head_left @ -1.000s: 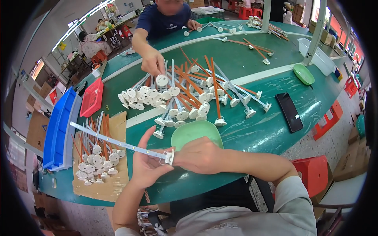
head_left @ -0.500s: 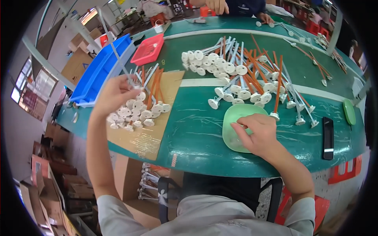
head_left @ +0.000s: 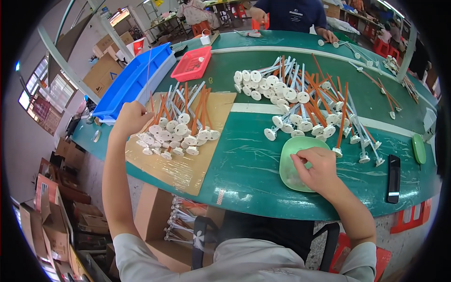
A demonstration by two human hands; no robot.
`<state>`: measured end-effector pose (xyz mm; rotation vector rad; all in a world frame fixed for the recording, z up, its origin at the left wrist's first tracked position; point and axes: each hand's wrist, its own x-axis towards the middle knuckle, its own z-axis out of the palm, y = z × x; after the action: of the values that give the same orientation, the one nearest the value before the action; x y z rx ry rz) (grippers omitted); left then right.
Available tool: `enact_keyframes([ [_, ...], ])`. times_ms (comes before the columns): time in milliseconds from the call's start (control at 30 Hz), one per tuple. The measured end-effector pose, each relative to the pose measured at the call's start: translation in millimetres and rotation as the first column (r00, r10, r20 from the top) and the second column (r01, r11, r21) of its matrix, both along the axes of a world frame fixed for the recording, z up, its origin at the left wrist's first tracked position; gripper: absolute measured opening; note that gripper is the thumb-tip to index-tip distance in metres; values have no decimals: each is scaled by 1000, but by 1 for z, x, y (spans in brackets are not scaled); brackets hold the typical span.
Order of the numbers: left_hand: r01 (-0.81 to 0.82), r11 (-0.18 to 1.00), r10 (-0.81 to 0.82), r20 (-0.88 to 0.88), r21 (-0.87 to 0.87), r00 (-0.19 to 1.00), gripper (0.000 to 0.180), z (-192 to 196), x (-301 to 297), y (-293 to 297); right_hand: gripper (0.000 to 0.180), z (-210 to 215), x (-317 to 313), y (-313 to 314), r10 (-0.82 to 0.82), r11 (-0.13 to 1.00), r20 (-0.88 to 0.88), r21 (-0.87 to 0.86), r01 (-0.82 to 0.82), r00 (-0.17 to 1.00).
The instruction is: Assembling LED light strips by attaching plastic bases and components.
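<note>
My left hand (head_left: pixel 132 119) is closed, its fingertips beside a pile of sticks with round white disc ends (head_left: pixel 181 129). A thin reddish stick (head_left: pixel 149 70) rises from its fingers in front of the blue bin; its lower end is hidden. That pile, orange and pale grey sticks mixed, lies on a brown cardboard sheet (head_left: pixel 213 105). My right hand (head_left: pixel 318 167) is over a light green bowl (head_left: pixel 287 176), thumb and fingers pinched together at its inside. What they hold, if anything, cannot be made out. A larger pile of the same disc-ended sticks (head_left: pixel 300 96) lies beyond the bowl.
A long blue bin (head_left: pixel 105 101) and a red tray (head_left: pixel 191 66) stand at the left. A black phone-like slab (head_left: pixel 393 178) and a small green dish (head_left: pixel 418 148) lie at the right. Across the green table (head_left: pixel 244 188), a co-worker (head_left: pixel 293 16) sits near more sticks.
My left hand has lowered slightly and its fingers have closed; a thin reddish stick rises there instead of a pale grey one. My right hand stays at the bowl. The whole view has shifted.
</note>
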<state>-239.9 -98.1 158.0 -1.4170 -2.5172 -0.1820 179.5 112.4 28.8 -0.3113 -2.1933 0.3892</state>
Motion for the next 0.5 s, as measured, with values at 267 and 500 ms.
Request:
enact_keyframes([
  [267,32,989,-39,-43,-145,998,31,-17,1,18,11,9,5,-1,-59,997,-55,55,62,997],
  [500,-154,988,152,-148,-5,977,24,1,78,45,11,59,60,28,-194,962,66,209,176,979],
])
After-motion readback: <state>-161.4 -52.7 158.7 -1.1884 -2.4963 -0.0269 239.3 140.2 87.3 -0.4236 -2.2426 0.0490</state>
